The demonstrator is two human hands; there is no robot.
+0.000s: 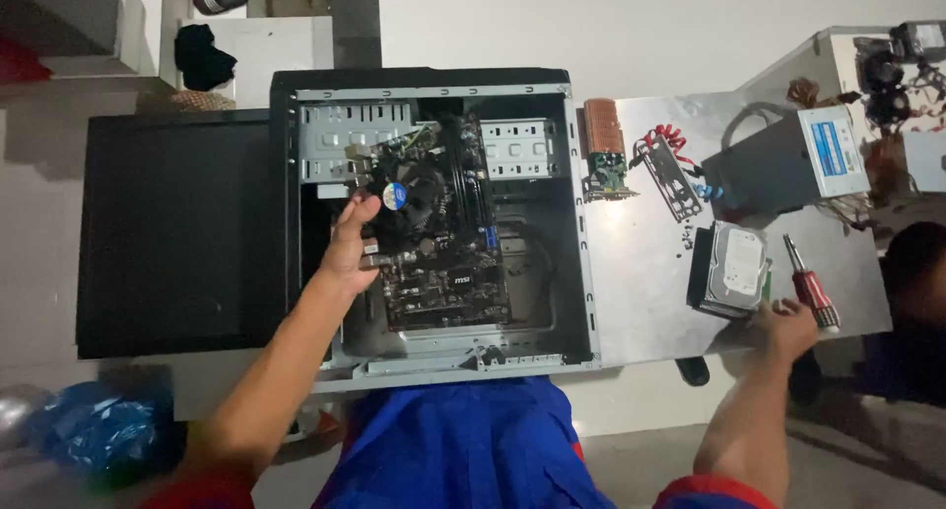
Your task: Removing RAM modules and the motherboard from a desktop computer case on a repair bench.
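**Left hand on the board, right hand by the screwdriver**

Nearest the camera, blue trousers (463, 450) filled the lower frame. Beyond them, the left hand (350, 243) rested half-open on the motherboard (439, 243) inside the open computer case (581, 223), clasping nothing. The right hand (783, 327) lay loosely curled and empty on the tabletop (641, 263); the red-handled screwdriver (810, 284) lay just beyond its grip, long axis pointing away, hard drive (734, 268) beside it.

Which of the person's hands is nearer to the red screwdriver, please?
Right. The right hand is beside the screwdriver, at its handle end, by the hard drive. The left hand is far across, on the motherboard inside the case.
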